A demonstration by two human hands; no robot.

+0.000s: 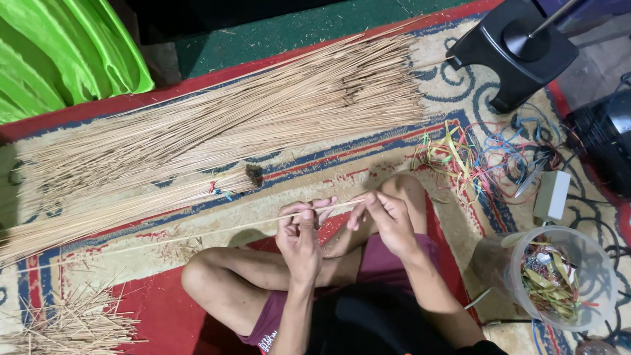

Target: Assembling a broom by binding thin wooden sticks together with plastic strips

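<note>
The person sat cross-legged on the rug [388, 164]. The left hand [299, 233] was closed around a long thin stick [217, 231], fingers pinching it near its right end. The right hand [384, 217] pinched that same end, fingertips narrow. The stick ran leftward, low over the rug. Behind it lay a big pile of sticks [217, 125]; offcuts [72, 322] lay at lower left. A clear tub [572, 276] of coloured ties stood to the right.

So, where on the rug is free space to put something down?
Bare rug lies between the long stick pile and the hands. Crowded: coloured ties by the plastic jar, and short sticks bottom left.
</note>
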